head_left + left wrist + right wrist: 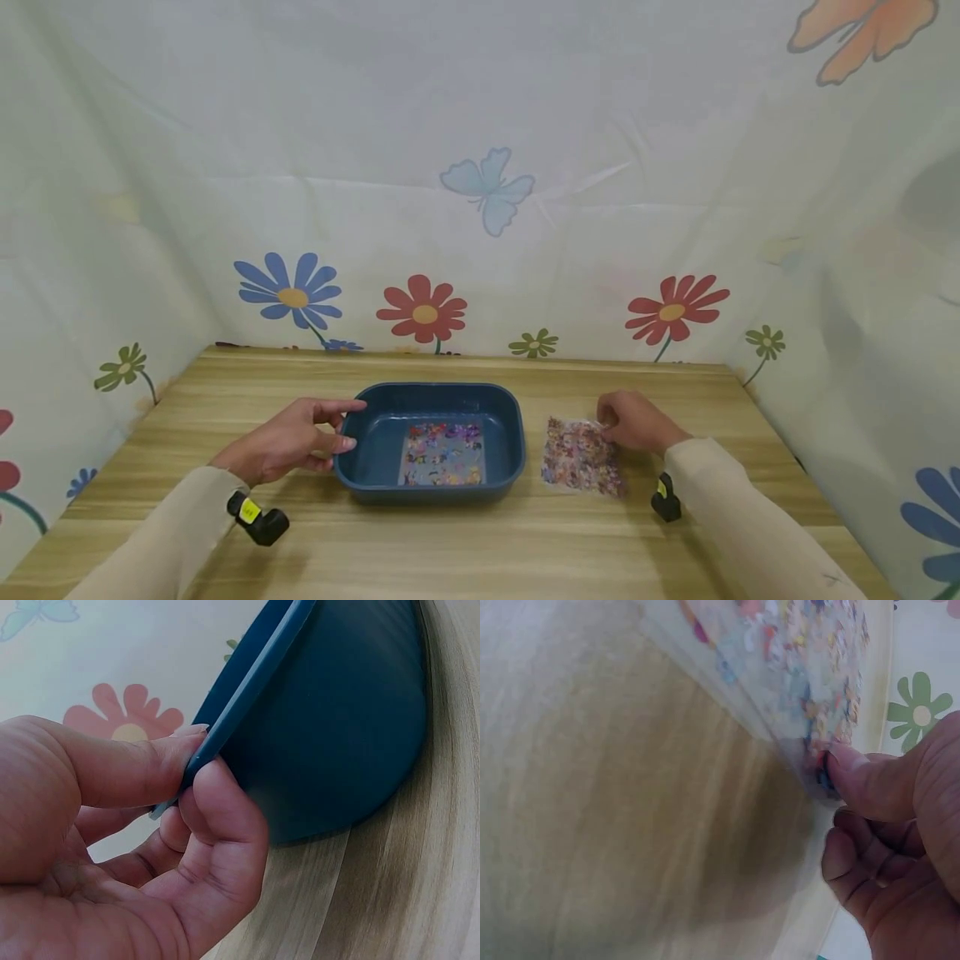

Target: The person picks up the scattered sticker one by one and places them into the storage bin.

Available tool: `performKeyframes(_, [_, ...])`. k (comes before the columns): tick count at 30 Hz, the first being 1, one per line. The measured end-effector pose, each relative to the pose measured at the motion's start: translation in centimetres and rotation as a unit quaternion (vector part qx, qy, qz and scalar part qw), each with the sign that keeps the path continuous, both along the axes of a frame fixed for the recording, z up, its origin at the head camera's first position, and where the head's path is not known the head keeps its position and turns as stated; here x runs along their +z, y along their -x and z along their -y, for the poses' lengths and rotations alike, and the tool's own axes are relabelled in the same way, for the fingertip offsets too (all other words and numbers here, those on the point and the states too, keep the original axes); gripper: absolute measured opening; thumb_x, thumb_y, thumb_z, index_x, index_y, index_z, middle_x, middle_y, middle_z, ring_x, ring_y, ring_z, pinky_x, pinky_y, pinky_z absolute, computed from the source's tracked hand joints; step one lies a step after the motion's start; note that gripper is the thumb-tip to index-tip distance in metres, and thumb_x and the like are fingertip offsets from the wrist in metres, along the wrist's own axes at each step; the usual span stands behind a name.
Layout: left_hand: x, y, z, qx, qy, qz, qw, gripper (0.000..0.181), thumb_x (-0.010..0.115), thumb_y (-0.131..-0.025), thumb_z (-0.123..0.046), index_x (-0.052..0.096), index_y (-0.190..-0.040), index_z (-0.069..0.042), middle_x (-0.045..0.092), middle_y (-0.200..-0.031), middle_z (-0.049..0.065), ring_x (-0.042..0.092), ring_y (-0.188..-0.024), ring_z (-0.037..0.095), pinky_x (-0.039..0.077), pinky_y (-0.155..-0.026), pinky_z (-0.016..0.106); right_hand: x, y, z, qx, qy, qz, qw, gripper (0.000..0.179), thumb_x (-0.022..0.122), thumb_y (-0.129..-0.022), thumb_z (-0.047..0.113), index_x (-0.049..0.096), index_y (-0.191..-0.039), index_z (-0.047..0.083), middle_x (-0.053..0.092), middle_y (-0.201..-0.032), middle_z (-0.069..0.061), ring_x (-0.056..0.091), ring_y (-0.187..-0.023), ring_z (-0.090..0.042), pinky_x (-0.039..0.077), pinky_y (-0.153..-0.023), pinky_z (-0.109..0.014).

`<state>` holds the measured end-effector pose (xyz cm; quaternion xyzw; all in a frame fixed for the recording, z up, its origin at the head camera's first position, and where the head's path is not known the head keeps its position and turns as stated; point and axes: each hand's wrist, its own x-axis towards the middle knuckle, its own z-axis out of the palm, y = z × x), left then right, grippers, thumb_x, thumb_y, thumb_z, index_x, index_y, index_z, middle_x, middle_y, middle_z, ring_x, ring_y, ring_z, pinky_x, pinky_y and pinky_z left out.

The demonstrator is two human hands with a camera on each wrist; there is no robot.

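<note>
A dark blue rectangular basin [431, 493] stands on the wooden table. My left hand [294, 439] pinches its left rim between thumb and fingers; the left wrist view shows the basin wall [337, 727] close up beside the hand [150, 825]. Inside the basin lies a clear sheet of small colourful stickers [444, 454]. To the right of the basin, my right hand [636, 421] pinches the corner of a stack of clear sticker sheets [581, 457]. In the right wrist view the thumb of that hand [900, 817] presses on the corner of the sheets [802, 682].
The wooden table [420, 550] runs back to a white curtain [360, 125] printed with flowers and butterflies, which also hangs at both sides. A black wrist camera [258, 518] is strapped to the left sleeve, another camera [665, 498] to the right.
</note>
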<state>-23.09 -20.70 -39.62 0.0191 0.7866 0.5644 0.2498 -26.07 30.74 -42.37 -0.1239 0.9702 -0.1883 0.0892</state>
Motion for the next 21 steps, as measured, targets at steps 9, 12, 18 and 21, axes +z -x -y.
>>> performKeyframes(9, [0.0,0.0,0.0,-0.001,-0.001,0.001,1.0,0.077,0.079,-0.091,-0.007,0.042,-0.159,-0.008,0.047,-0.115,0.014,0.063,-0.08,0.023,0.059,-0.069,0.029,-0.2,-0.5,-0.4,0.011,0.023,-0.057,0.9981,0.007,0.071,-0.094,0.002,0.076,-0.096,0.008,0.069,-0.087,-0.004,0.058,-0.077,-0.016,0.051,-0.07,-0.034])
performKeyframes(12, [0.1,-0.1,0.0,0.0,0.001,0.002,1.0,0.077,0.079,-0.091,-0.007,0.042,-0.159,-0.009,0.046,-0.115,0.014,0.063,-0.081,0.023,0.059,-0.069,0.029,-0.3,-0.7,-0.5,0.003,0.029,-0.06,0.9978,0.009,0.07,-0.096,0.004,0.077,-0.1,0.007,0.072,-0.09,-0.005,0.06,-0.079,-0.016,0.054,-0.072,-0.035])
performKeyframes(18, [0.2,-0.2,-0.1,0.001,0.007,0.001,1.0,0.076,0.078,-0.092,-0.007,0.042,-0.159,-0.009,0.046,-0.117,0.015,0.063,-0.081,0.023,0.059,-0.07,0.03,-0.4,-0.7,-0.8,-0.013,0.052,-0.059,0.9969,0.012,0.067,-0.097,0.003,0.079,-0.1,0.007,0.074,-0.092,-0.005,0.064,-0.082,-0.016,0.058,-0.076,-0.038])
performKeyframes(21, [0.3,-0.2,-0.1,0.0,0.009,0.0,1.0,0.076,0.078,-0.092,-0.007,0.042,-0.159,-0.009,0.046,-0.116,0.015,0.063,-0.081,0.023,0.059,-0.069,0.029,-0.4,-0.7,-1.1,-0.007,0.059,-0.063,0.9962,0.012,0.067,-0.098,0.004,0.078,-0.1,0.007,0.074,-0.092,-0.004,0.063,-0.082,-0.016,0.058,-0.076,-0.038])
